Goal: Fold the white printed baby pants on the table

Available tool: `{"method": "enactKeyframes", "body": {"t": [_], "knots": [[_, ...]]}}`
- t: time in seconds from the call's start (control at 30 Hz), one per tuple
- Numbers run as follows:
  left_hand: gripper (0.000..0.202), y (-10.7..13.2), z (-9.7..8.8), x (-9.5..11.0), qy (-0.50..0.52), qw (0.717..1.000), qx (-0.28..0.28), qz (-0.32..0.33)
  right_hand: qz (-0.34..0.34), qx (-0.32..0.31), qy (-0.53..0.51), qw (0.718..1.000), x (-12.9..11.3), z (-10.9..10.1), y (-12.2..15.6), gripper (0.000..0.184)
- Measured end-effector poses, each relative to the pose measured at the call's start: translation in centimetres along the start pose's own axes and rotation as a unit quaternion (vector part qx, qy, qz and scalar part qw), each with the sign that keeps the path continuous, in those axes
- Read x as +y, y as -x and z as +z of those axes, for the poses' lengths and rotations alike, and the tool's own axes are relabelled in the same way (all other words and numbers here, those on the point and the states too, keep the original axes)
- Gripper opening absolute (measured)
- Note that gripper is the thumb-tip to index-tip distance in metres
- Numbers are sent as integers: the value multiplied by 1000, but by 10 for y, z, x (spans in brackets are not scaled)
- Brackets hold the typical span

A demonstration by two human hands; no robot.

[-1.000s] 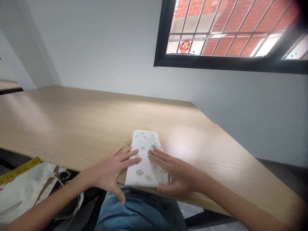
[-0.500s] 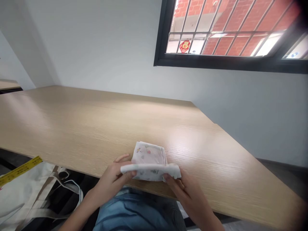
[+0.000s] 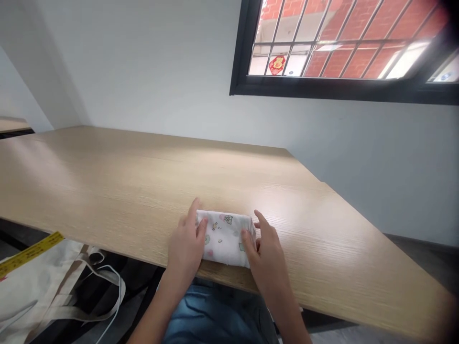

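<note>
A small white cloth (image 3: 224, 241), printed with pale pink and green figures, lies folded into a neat rectangle at the table's near edge. At its left side, my left hand (image 3: 185, 243) rests with fingers stretched forward and the thumb on the cloth's top. Opposite it, my right hand (image 3: 267, 248) touches the right end, thumb on top and fingers apart. Both hands are open against the cloth. Its underside and the parts beneath my hands are hidden.
The wooden table (image 3: 143, 177) reaches back to a white wall with a barred window (image 3: 340, 43). Below the table's left front edge are a cream cloth bag (image 3: 39, 282) with straps, a yellow printed strip (image 3: 32, 253) and a pale cord.
The near flap of the cloth, raised between both hands before, now lies folded forward over the rest. My hands have moved forward and loosened from pinching to resting on its sides.
</note>
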State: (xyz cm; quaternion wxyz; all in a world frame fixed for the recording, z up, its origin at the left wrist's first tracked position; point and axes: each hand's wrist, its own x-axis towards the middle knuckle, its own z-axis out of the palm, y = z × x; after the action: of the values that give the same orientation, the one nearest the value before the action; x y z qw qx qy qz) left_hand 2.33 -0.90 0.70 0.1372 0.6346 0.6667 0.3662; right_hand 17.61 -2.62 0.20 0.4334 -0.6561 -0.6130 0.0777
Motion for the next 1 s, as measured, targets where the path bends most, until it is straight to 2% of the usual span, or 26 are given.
{"method": "enactKeyframes", "body": {"t": [0.07, 0.13, 0.2, 0.23, 0.33, 0.4, 0.47, 0.53, 0.57, 0.63, 0.7, 0.77, 0.87, 0.93, 1.0], "knots": [[44, 3, 3, 6, -89, 992, 55, 64, -72, 64, 94, 991, -5, 8, 4, 44], [40, 5, 7, 12, -148, 975, 55, 157, -143, 76, 176, 971, -12, 16, 9, 41], [38, 4, 9, 12, -159, 963, -1, 217, -197, 17, 205, 959, -15, 22, 12, 43], [39, 4, 9, 10, -153, 963, -31, 221, -208, -23, 202, 957, -14, 22, 13, 44], [44, 8, 4, -11, -114, 977, -75, 161, -159, -89, 157, 971, 0, 8, 12, 46], [46, 12, -4, -27, -70, 990, -69, 104, -97, -83, 133, 983, 14, -10, 13, 47], [48, 14, -13, -38, -22, 998, -44, 50, -65, -27, 131, 989, 24, -27, 21, 44], [50, 8, -20, -37, 11, 999, -23, 24, -84, 51, 118, 988, 26, -37, 33, 33], [49, 2, -23, -32, 23, 999, -24, 32, -113, 78, 97, 986, 23, -38, 40, 26], [43, -16, -25, -17, 66, 993, -59, 73, -202, 72, 36, 976, 13, -32, 53, 15], [36, -33, -22, -2, 119, 982, -105, 104, -279, 28, -9, 960, 0, -20, 62, 18], [31, -44, -18, 6, 151, 974, -133, 104, -305, 0, -18, 952, -10, -8, 65, 23], [30, -37, -14, 3, 148, 976, -138, 86, -255, 4, -4, 967, -15, 3, 57, 26], [29, -19, -16, -4, 148, 979, -129, 60, -203, -4, 5, 979, -13, 6, 44, 24], [28, 2, -18, -11, 166, 978, -122, 15, -163, -49, -3, 985, -9, 6, 27, 23]]}}
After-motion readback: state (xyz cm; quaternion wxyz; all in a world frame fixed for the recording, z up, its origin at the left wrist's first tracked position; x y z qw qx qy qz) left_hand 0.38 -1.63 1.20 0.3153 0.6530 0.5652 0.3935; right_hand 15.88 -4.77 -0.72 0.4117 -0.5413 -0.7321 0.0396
